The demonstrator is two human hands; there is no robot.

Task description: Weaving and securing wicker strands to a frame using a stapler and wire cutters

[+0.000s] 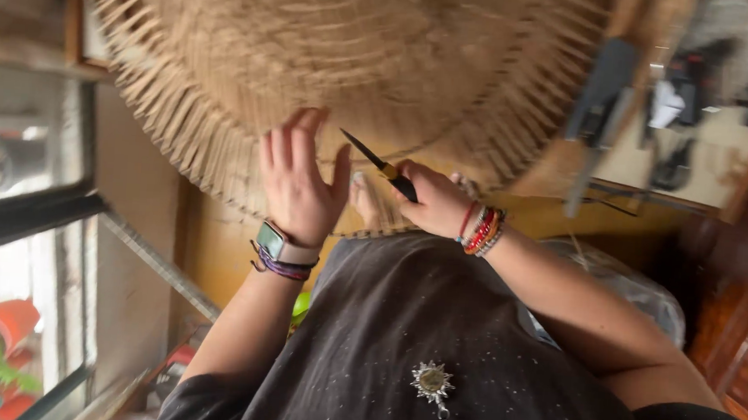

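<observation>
A large round woven bamboo basket [340, 52], with loose strip ends sticking out around its rim, fills the top of the view. My left hand [298, 179], a smartwatch and purple bands on its wrist, lies flat with spread fingers against the basket's lower rim. My right hand [433, 201], wearing several beaded bracelets, grips a small knife [377, 160] by its dark handle. The blade points up and left toward the rim, close to my left thumb. Something pale shows between my hands, possibly toes, too blurred to tell.
A black speckled garment [409, 342] with a silver brooch [431, 382] covers the lower middle. A window with orange flowerpots [4, 321] is at the left. Clear plastic wrap [637, 291], dark wooden furniture [744, 319] and a blurred cluttered surface [683, 108] are at the right.
</observation>
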